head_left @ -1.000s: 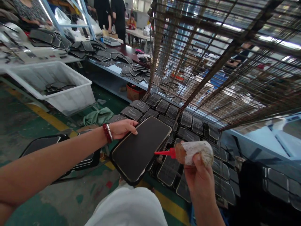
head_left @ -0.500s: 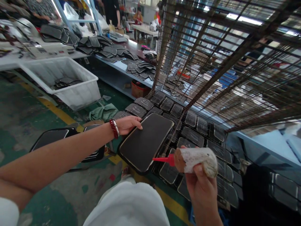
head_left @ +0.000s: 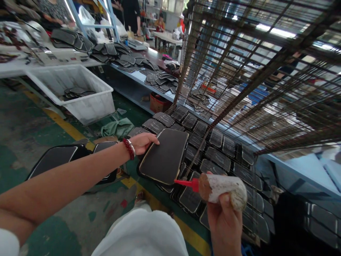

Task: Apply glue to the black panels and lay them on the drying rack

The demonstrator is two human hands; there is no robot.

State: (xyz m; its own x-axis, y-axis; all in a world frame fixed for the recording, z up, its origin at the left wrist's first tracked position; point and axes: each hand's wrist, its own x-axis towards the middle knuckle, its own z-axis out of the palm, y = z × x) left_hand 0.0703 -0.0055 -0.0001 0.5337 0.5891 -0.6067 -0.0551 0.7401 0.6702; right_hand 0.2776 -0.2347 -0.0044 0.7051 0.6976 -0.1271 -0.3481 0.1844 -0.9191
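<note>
Taking the wire rack [head_left: 255, 81] as the landmark and reading from the left: far to its left a white plastic tub [head_left: 87, 103] sits on the green floor [head_left: 23, 131] with a few dark panels inside, and behind it a desk [head_left: 133, 76] carries heaps of the same dark pieces. Nearer the rack, a stack of black panels [head_left: 55, 160] lies low over the floor, partly hidden by the forearm. The left hand [head_left: 142, 142], with a red bead bracelet [head_left: 129, 148] at the wrist, grips the near-left edge of a black rounded-rectangle panel [head_left: 165, 156]; the thumb lies on top and the fingers curl underneath, out of sight. The panel hovers at the rack's lowest shelf, over the rows of similar pieces [head_left: 213, 149] laid on the wires. Its flat face is turned up and its long axis runs from the lower left up toward the rack, tilted slightly. Right of it, the right hand [head_left: 226, 220] is clenched around a paper-wrapped glue bottle [head_left: 223, 186], held sideways below the rack's front edge. The bottle's long axis is almost level, and its red nozzle [head_left: 185, 182] points left, with the tip at the panel's near-right corner; whether it touches cannot be told.
</note>
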